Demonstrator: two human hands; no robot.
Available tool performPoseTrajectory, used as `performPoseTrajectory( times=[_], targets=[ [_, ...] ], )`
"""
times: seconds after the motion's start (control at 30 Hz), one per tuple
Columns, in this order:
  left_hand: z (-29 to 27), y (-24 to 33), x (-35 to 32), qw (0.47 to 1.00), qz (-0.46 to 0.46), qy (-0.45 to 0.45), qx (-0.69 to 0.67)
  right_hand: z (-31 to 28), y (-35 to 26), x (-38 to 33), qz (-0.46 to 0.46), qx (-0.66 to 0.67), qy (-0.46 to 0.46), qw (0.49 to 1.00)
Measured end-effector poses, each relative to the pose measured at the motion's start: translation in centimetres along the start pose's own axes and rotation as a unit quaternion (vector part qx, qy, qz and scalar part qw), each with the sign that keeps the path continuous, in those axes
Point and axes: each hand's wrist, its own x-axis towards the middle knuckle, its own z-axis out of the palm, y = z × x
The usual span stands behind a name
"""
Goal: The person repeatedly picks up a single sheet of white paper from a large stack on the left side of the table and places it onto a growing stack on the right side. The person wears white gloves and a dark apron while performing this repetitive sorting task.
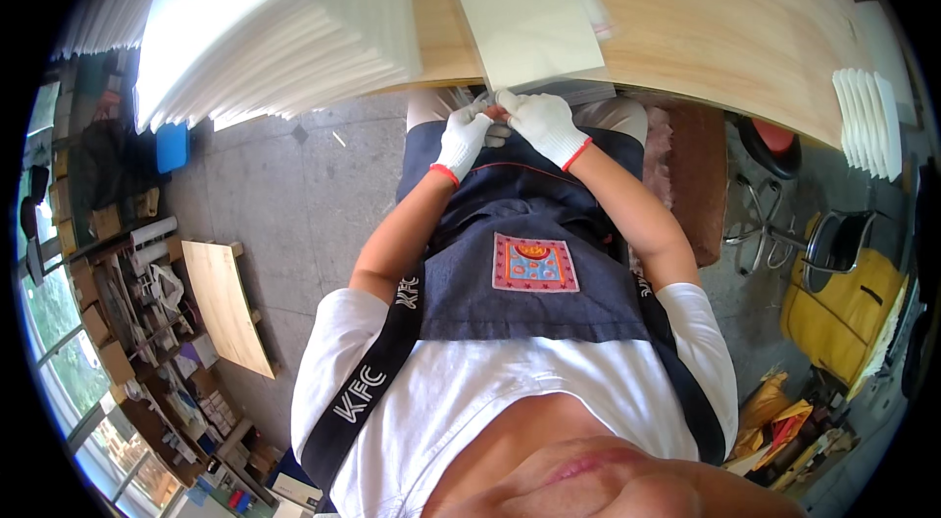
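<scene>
My left hand and my right hand, both in white knit gloves with red cuffs, meet over my lap at the table's near edge. Their fingers are bent and pinched together, and a bit of bare fingertip shows between them. They touch the near left corner of a clear plastic sleeve, which overhangs the edge. Inside the sleeve lies a cream rectangular sheet. My right fingers seem to grip the film; what my left fingers pinch is too small to make out. Another clear sleeve lies partly underneath.
A tall stack of white translucent sheets stands on the wooden table at left. A small pile of white pieces overhangs the right edge. Beside me are a brown padded seat, a chrome-legged stool and a leaning wooden board.
</scene>
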Motion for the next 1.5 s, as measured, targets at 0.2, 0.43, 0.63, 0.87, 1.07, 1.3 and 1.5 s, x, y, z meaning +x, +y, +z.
performPoseTrajectory(
  times=[0.2,0.43,0.63,0.87,1.07,1.3,1.5],
  targets=[
    [-0.9,-0.2,-0.6,0.997,-0.015,0.055,-0.048,-3.1,4.9,-5.3,0.233,0.665,0.143,0.694],
    [-2.1,-0.6,-1.4,0.999,0.005,0.044,0.004,-5.3,8.7,-10.1,0.334,0.473,0.156,0.800],
    [-2.0,0.7,-1.4,0.999,0.018,0.023,0.026,-1.7,-0.3,-1.7,0.009,0.182,0.041,0.982],
    [-2.0,0.8,-1.4,0.999,0.027,0.042,0.003,-1.6,-0.7,0.1,-0.031,0.214,-0.042,0.976],
    [-0.6,0.7,-1.5,0.994,-0.076,-0.036,-0.068,-2.6,3.9,-4.9,0.211,0.442,-0.060,0.870],
    [1.6,-0.3,2.3,0.990,0.101,0.074,0.060,-3.2,1.2,-5.1,0.080,0.362,-0.072,0.926],
    [-1.2,-0.9,1.1,0.996,-0.045,-0.030,-0.064,-3.1,1.3,-3.6,0.118,0.362,0.010,0.925]
  ],
)
